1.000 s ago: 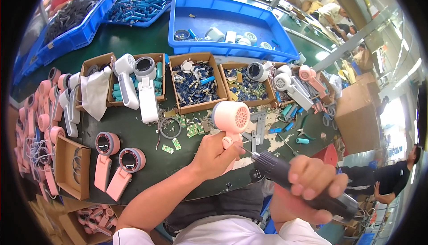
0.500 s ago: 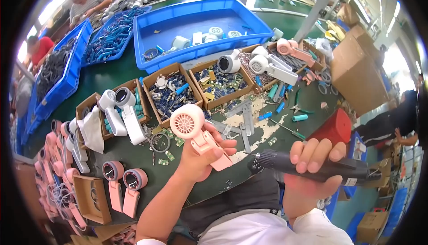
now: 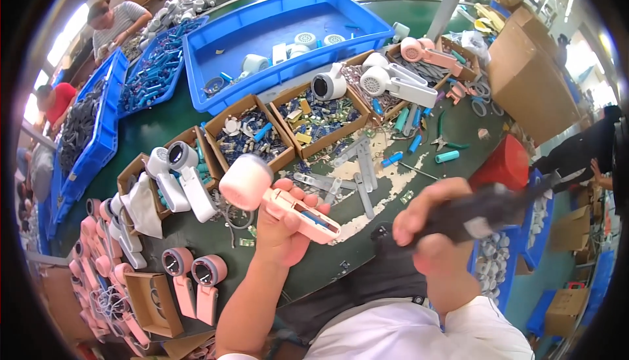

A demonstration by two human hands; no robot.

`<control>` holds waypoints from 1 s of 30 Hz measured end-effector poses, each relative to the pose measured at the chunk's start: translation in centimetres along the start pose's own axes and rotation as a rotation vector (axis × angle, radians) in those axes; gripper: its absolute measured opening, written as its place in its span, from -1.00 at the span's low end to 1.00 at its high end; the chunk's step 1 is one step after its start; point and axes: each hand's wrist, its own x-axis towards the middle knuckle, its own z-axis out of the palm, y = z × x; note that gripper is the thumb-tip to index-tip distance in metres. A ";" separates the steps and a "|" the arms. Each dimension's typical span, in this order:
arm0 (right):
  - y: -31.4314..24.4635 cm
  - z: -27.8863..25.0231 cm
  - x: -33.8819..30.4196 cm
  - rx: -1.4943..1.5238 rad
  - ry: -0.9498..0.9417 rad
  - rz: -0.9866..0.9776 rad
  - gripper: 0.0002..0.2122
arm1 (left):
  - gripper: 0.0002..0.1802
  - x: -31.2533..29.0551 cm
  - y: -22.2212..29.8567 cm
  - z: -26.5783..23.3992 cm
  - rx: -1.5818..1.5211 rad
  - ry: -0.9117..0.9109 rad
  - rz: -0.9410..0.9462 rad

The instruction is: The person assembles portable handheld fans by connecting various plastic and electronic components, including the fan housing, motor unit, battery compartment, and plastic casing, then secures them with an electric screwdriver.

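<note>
My left hand (image 3: pixel 280 241) is wrapped round the handle of a pink handheld fan (image 3: pixel 246 182). The fan's round head points up and left, and its handle lies uncovered, with a blue part showing inside the hollow. To the right, my right hand (image 3: pixel 426 224) grips a black electric screwdriver (image 3: pixel 475 217), apart from the fan. Motion smears this hand and the tool, and the screwdriver's tip cannot be made out. Behind the fan, loose grey handle pieces (image 3: pixel 363 163) lie on the green table (image 3: pixel 314 262).
Cardboard boxes of small circuit boards (image 3: pixel 321 121) line the bench behind my hands. Beyond stands a large blue bin (image 3: pixel 196 91). White fans (image 3: pixel 190 176) and two pink fans (image 3: pixel 208 273) are at left. At right are pliers (image 3: pixel 445 140) and a red container (image 3: pixel 501 163). People work farther off.
The pink fan has been turned over, so its grille faces away and the hollow handle shows. The screwdriver has swung, its rear end now up and right, its tip off the fan.
</note>
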 end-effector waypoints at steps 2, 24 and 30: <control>0.8 0.4 -0.5 -0.060 -0.068 0.184 -0.40 | -0.41 0.3 0.2 -0.1 0.009 -0.060 0.013; 3.9 2.2 -1.2 -0.409 -0.067 0.311 -0.48 | -0.52 0.6 0.3 1.0 0.031 -0.333 0.012; 3.8 2.4 -1.3 -0.503 -0.084 0.204 -0.50 | -0.55 0.3 0.0 0.5 -0.040 -0.249 -0.011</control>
